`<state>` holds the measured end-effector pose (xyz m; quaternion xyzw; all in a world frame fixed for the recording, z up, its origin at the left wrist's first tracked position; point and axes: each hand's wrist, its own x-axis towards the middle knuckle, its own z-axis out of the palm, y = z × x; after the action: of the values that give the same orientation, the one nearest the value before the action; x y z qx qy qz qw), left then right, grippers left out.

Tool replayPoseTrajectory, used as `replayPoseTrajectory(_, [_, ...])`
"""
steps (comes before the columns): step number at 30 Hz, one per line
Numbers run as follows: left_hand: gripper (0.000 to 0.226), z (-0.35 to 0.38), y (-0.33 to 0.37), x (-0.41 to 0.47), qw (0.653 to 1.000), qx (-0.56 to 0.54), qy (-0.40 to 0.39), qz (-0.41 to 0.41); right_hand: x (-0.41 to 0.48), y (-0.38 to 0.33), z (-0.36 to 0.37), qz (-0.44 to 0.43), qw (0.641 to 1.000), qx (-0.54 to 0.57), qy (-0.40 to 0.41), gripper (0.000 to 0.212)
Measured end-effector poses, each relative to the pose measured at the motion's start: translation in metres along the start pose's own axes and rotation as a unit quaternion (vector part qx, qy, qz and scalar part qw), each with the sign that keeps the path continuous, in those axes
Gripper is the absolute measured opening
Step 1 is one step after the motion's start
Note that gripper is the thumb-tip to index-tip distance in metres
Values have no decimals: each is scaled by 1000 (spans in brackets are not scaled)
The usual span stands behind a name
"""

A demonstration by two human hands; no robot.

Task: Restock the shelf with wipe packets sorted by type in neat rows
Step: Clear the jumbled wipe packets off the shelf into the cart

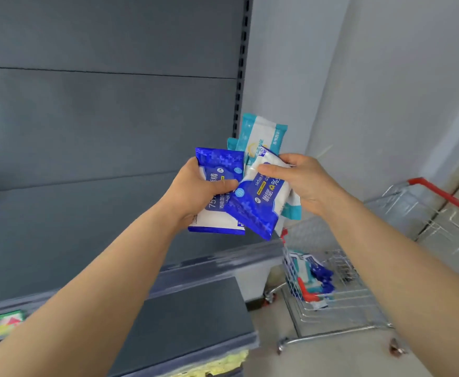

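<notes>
Fanned blue packets (pixel 217 164), teal packets (pixel 261 131) behind

Blue-and-white packets (pixel 217 191), teal-and-white packet (pixel 261 134), red-handled cart (pixel 429 191).

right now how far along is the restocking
No packets show on the shelf in view. The left hand grips one blue packet; the right hand grips a second blue packet with teal packets behind. The cart holds spare packets, so sorting and rows remain.

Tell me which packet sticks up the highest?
The teal packet in the right hand. It pokes up above the blue packet in front of it and the blue one in the left hand.
</notes>
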<state>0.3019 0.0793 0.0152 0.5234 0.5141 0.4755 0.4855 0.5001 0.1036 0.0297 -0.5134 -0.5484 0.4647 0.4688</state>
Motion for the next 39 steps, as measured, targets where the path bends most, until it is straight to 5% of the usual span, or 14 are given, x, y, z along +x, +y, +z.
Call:
replayPoseTrajectory(8, [50, 192, -21, 50, 999, 11, -40, -30, 23, 59, -184, 51, 997, -26, 44, 24])
replayPoseTrajectory(16, [44, 314, -93, 132, 993, 24, -63, -94, 93, 159, -289, 143, 988, -27, 55, 37])
replayPoseTrajectory(28, [56, 413, -259, 273, 968, 47, -57, -240, 218, 346, -356, 281, 959, -46, 10, 33])
replayPoseTrajectory(33, [25, 438, -339, 303, 955, 31, -29, -293, 257, 436, -364, 320, 945, -51, -39, 26])
replayPoseTrajectory(39, [19, 460, -440, 322, 934, 51, 24, -353, 296, 550, -361, 372, 919, -74, -107, 16])
